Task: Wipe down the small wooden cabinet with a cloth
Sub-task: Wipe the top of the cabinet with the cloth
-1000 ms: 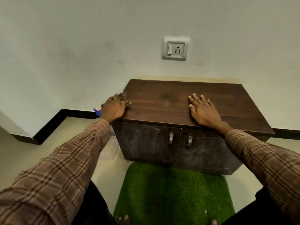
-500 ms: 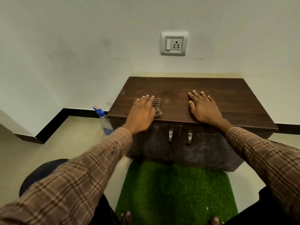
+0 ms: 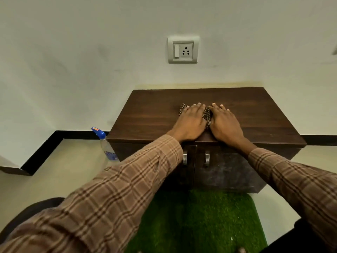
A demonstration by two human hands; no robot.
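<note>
The small dark wooden cabinet [image 3: 149,114] stands against the white wall, its two doors closed. My left hand [image 3: 191,123] lies flat with straight fingers on a brown checked cloth [image 3: 207,114], pressing it onto the middle of the cabinet top. Most of the cloth is hidden under that hand; bits show at its left and right sides. My right hand [image 3: 225,123] rests flat on the top right beside it, touching the cloth's right edge.
A clear spray bottle [image 3: 106,146] with a blue nozzle stands on the floor by the cabinet's left side. A green grass mat [image 3: 200,221] lies in front. Two metal door handles [image 3: 196,158] sit below the top edge. A wall socket [image 3: 182,49] is above.
My left hand slid the cloth rightward along the top, from the left edge to the middle, until it reached my right hand. The right hand stayed put.
</note>
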